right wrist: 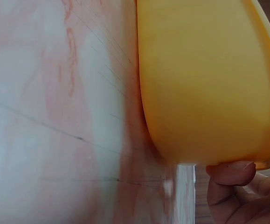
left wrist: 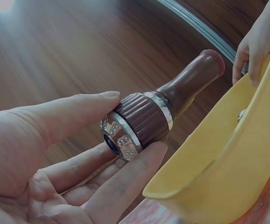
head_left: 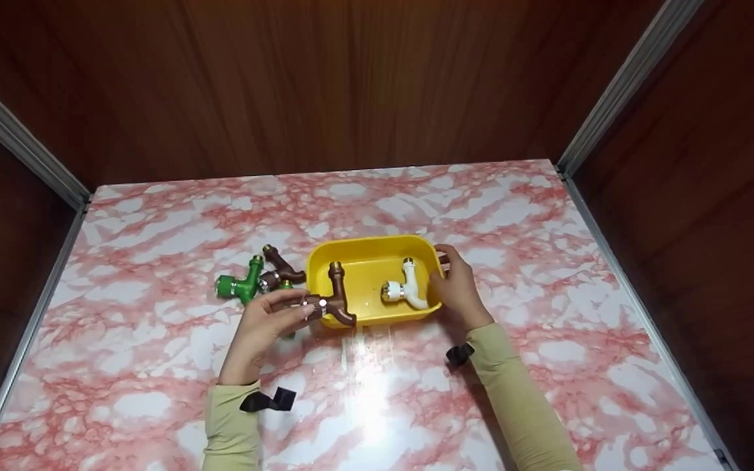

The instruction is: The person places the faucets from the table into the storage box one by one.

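Note:
My left hand (head_left: 260, 330) pinches a brown tap (head_left: 338, 296) by its ribbed knob, between thumb and fingers. The tap is over the left end of a yellow tub (head_left: 370, 247), its threaded end pointing away from me. In the left wrist view, the knob (left wrist: 141, 114) shows a silver band and a patterned cap. My right hand (head_left: 459, 288) grips the tub's right end, thumb inside the rim and fingers outside. Inside the tub, toward the right, lies a white tap (head_left: 411, 289). The right wrist view shows the tub's outer wall (right wrist: 209, 88) with fingertips (right wrist: 232, 172) against it.
Left of the tub lie a green tap (head_left: 246, 285) and another brown tap (head_left: 281, 267). A further green piece (head_left: 287, 284) is mostly hidden behind my left hand. Dark wood panels (head_left: 324, 91) enclose the back and sides of the red-and-white marbled table (head_left: 547, 261).

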`<state>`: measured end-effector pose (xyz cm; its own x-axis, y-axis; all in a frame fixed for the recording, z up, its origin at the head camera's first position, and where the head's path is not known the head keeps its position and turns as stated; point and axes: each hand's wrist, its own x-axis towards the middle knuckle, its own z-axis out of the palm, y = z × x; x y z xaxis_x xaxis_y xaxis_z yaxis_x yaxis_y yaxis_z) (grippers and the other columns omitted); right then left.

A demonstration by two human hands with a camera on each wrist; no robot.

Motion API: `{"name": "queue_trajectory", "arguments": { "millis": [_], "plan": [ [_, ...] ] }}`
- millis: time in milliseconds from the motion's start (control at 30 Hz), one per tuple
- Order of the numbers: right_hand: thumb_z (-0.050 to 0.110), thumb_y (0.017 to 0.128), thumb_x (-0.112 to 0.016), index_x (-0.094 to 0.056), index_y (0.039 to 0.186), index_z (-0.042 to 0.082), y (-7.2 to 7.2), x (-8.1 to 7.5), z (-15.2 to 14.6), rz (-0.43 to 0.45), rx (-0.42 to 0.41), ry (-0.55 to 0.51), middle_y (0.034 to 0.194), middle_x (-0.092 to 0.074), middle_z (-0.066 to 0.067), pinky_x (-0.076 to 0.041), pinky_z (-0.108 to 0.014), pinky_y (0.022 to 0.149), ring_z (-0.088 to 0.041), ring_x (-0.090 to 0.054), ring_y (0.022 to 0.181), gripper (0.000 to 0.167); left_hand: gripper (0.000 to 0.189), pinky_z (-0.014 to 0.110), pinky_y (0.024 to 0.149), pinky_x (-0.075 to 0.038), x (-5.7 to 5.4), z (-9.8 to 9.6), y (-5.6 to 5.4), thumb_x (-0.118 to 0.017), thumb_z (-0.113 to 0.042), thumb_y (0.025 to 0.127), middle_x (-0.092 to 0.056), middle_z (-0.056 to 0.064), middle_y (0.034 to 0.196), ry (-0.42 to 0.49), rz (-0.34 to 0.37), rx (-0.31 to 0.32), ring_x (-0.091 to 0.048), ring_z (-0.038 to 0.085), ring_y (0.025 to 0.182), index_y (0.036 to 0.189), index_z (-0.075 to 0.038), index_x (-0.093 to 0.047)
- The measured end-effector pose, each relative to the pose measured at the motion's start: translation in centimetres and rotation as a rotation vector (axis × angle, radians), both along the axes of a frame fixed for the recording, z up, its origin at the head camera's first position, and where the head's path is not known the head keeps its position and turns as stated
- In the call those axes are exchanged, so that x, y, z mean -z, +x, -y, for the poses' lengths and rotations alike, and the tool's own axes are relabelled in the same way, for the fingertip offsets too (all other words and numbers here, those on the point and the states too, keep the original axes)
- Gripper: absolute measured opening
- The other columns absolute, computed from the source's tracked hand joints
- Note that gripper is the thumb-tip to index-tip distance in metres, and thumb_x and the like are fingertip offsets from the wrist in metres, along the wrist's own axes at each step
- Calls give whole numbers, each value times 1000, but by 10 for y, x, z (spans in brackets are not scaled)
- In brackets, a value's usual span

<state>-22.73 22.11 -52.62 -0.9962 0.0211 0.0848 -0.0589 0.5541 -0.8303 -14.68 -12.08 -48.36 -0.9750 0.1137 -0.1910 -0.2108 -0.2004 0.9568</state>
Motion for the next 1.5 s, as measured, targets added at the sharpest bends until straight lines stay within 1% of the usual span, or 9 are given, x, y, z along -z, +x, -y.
{"name": "queue_trajectory", "arguments": {
  "millis": [100,267,333,567,800,967,1200,1333,1500],
  "plan": [
    [-4,88,-57,-48,133,6,0,0,0,1,-2,-4,109,-58,-20,-50,-37,70,-29,-56,78,46,39,38,79,-57,1,-2,-3,-73,6,80,-66,20,103,-2,3,0,-69,24,86,117,10,-61],
    [-4,88,-57,-49,132,6,0,1,0,-2,1,-13,108,-58,-20,-49,-36,69,-29,-55,76,46,40,36,77,-58,1,-4,-7,-74,2,80,-66,19,102,-58,-4,5,-69,22,85,118,8,-62],
    [-4,88,-57,-50,132,6,0,1,-1,-5,3,-18,107,-58,-20,-49,-36,68,-29,-55,75,45,40,36,78,-57,1,-6,-9,-75,1,80,-65,19,103,-63,-2,10,-68,22,85,118,9,-61],
    [-5,88,-57,-49,132,5,0,1,0,-11,2,-17,106,-58,-21,-49,-36,67,-28,-55,74,45,39,35,78,-57,4,-13,-17,-74,2,81,-65,20,105,-32,13,17,-68,23,87,117,9,-62],
    [-2,90,-56,-47,134,9,0,1,1,20,-8,-4,110,-57,-19,-50,-36,67,-29,-56,77,47,41,38,83,-56,5,-17,-22,-75,2,80,-63,22,106,49,42,9,-67,27,90,118,9,-61],
    [-2,89,-56,-48,134,6,0,1,1,7,-6,3,110,-57,-21,-50,-37,70,-30,-56,80,46,42,39,82,-56,8,-19,-24,-77,0,79,-64,21,107,52,62,3,-67,28,90,117,7,-62],
    [-3,88,-57,-48,133,6,0,1,1,-1,0,-1,110,-57,-20,-51,-38,71,-30,-57,83,47,41,40,82,-56,9,-23,-27,-75,4,79,-62,22,107,99,53,-2,-67,29,89,117,10,-61],
    [-4,88,-56,-48,133,6,0,2,0,1,-1,-5,110,-58,-21,-52,-38,71,-30,-58,82,47,44,41,82,-56,10,-24,-28,-75,4,79,-62,23,107,99,44,12,-66,30,89,119,13,-58],
    [-4,88,-57,-48,133,6,0,1,0,-6,-5,-4,110,-58,-21,-51,-39,72,-31,-58,85,47,41,45,84,-55,12,-25,-30,-74,3,80,-63,23,105,71,36,28,-66,30,88,118,11,-60]
  ]
}}
